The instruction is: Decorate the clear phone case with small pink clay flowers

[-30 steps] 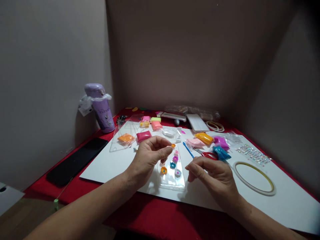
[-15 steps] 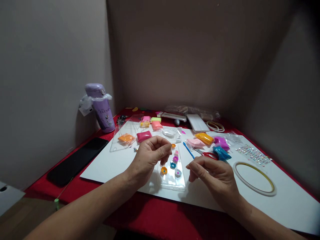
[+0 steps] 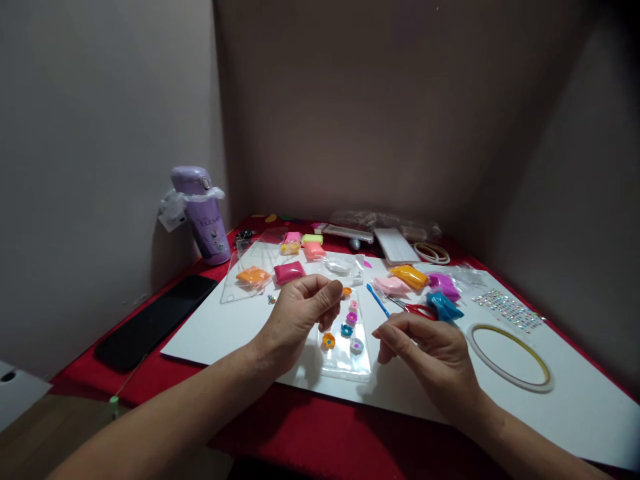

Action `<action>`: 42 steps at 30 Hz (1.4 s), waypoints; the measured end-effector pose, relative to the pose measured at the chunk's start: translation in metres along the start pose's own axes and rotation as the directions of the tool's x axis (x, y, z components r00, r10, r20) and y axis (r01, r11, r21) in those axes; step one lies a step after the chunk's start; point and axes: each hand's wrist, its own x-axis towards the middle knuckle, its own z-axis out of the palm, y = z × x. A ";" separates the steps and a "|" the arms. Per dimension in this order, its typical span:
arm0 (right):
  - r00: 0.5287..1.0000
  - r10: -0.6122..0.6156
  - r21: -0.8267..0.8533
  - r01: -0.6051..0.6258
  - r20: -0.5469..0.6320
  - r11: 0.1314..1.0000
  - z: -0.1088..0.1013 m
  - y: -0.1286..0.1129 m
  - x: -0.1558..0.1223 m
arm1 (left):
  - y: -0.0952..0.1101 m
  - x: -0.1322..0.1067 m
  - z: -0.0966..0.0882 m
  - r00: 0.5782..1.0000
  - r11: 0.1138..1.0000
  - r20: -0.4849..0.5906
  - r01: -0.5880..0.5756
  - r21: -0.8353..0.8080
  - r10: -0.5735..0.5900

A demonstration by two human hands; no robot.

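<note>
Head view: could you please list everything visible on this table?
cloth: one, red, under everything
board: one, white, on the cloth
flask: one, purple, back left
phone: one, black, left of board
case: one, clear, front centre of board
clay flowers: about six, mixed colours, on the case
clay packets: about ten, mixed colours, behind the case
scissors: one, red handles, right of case
tape ring: one, pale, front right
gem stickers: one sheet, far right
left hand: fingertips pinched, over case's left edge
right hand: fingers curled, right of case
</note>
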 end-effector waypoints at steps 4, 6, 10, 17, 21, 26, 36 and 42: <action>1.000 -0.008 0.014 0.008 -0.004 1.000 0.001 0.001 0.000 | -0.001 0.000 0.000 1.000 1.000 0.009 0.006 -0.010 -0.006; 1.000 -0.006 0.021 0.006 -0.002 1.000 0.001 0.001 0.000 | 0.000 0.000 0.000 1.000 1.000 0.008 0.013 -0.006 -0.013; 1.000 0.002 0.020 -0.003 0.008 1.000 0.000 0.001 0.001 | 0.002 0.000 0.001 1.000 1.000 0.010 0.017 0.003 -0.017; 1.000 0.005 0.015 -0.005 0.002 1.000 0.001 0.001 0.001 | 0.002 -0.001 0.002 1.000 1.000 -0.008 -0.001 0.002 0.001; 1.000 0.009 0.012 -0.009 0.005 1.000 0.001 0.001 0.000 | 0.002 -0.002 0.002 1.000 1.000 0.008 0.025 0.014 -0.025; 1.000 -0.001 0.007 0.001 0.001 1.000 0.000 0.002 0.001 | 0.003 -0.001 0.001 0.999 0.999 -0.016 0.030 0.024 -0.030; 1.000 0.001 0.001 -0.001 0.003 1.000 0.001 0.001 0.000 | 0.001 -0.001 0.001 1.000 1.000 0.013 0.021 0.005 -0.021; 1.000 0.004 -0.006 -0.004 -0.004 1.000 0.001 0.001 0.001 | 0.001 -0.001 0.001 0.999 0.999 -0.017 0.032 0.018 -0.032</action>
